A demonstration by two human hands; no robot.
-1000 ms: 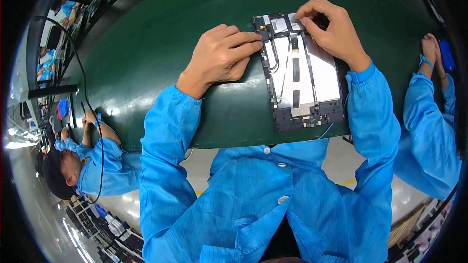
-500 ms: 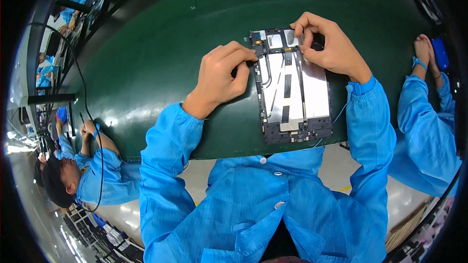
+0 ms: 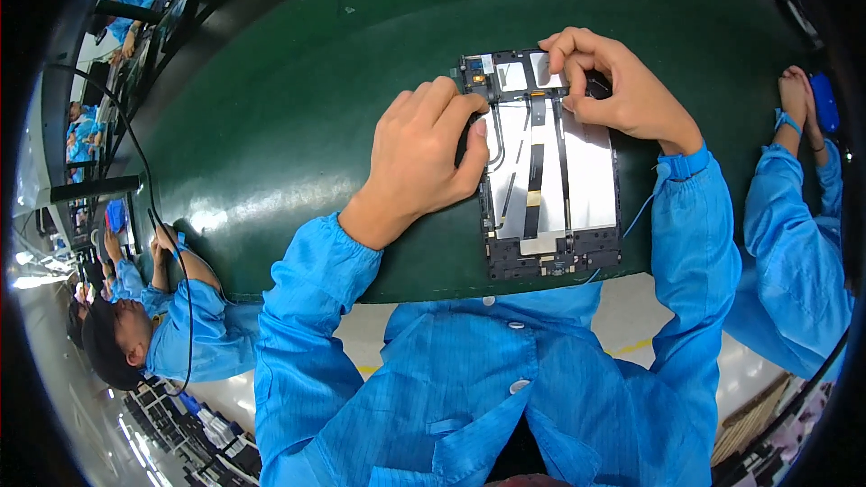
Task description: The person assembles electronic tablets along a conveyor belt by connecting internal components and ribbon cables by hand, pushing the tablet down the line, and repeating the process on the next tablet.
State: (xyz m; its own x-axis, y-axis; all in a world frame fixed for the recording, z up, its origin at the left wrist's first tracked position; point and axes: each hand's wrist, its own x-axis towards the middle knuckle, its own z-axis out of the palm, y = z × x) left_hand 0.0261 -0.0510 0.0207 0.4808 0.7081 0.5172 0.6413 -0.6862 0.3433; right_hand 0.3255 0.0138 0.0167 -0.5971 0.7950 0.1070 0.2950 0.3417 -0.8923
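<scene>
The coverless tablet (image 3: 592, 182) lay on the bench (image 3: 262, 153), fingerwork at its upper end seemingly in hand. Left grip (image 3: 422, 150) and right grip (image 3: 617, 83) curled there, whether pinching anything I couldn't tell; the next move seemingly called for lightness.

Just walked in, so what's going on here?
A person in a blue smock handles an opened, tablet-like device on a green table. The left grip is at its upper left edge, the right grip at its upper right corner. Its silvery inside faces up; whether either grip pinches a part is unclear.
</scene>
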